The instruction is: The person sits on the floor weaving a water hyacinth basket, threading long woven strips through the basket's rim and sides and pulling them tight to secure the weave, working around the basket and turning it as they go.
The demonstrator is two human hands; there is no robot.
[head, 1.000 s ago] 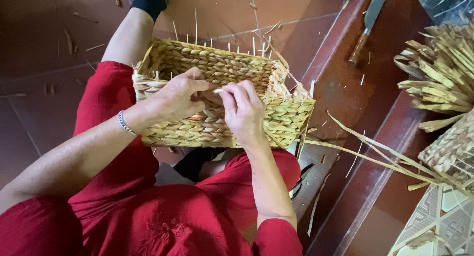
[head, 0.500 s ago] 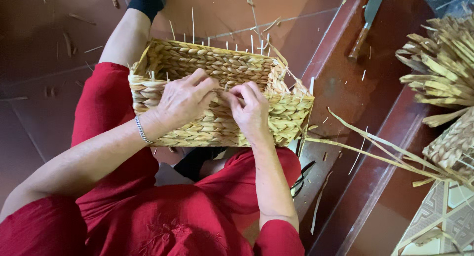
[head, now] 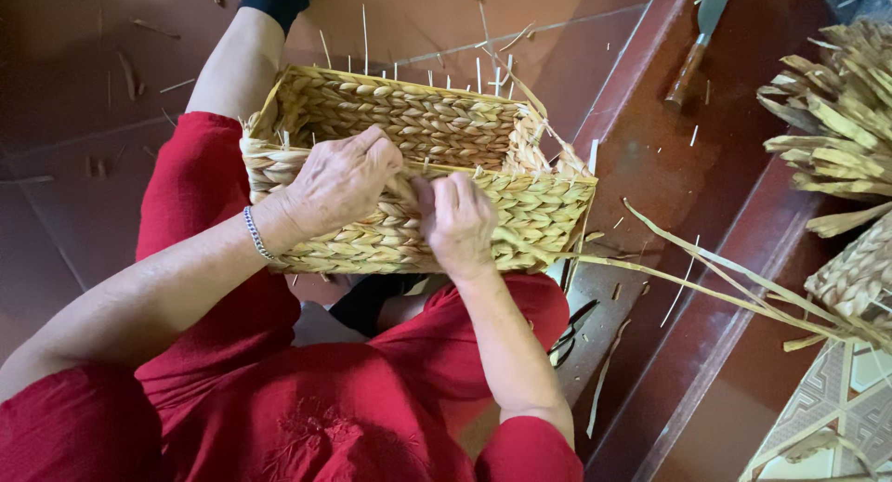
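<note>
Both hands (head: 400, 199) press the woven basket's (head: 520, 208) near wall.

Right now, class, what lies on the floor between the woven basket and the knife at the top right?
In the head view, between the woven basket and the knife lies dark red floor with a raised step edge, strewn only with short straw scraps.

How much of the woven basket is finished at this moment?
Done: the basket has its four braided walls standing. In hand: the left hand and right hand press on the near rim. Left: thin stakes stick up uncut above the far rim, and loose strands trail right.
</note>
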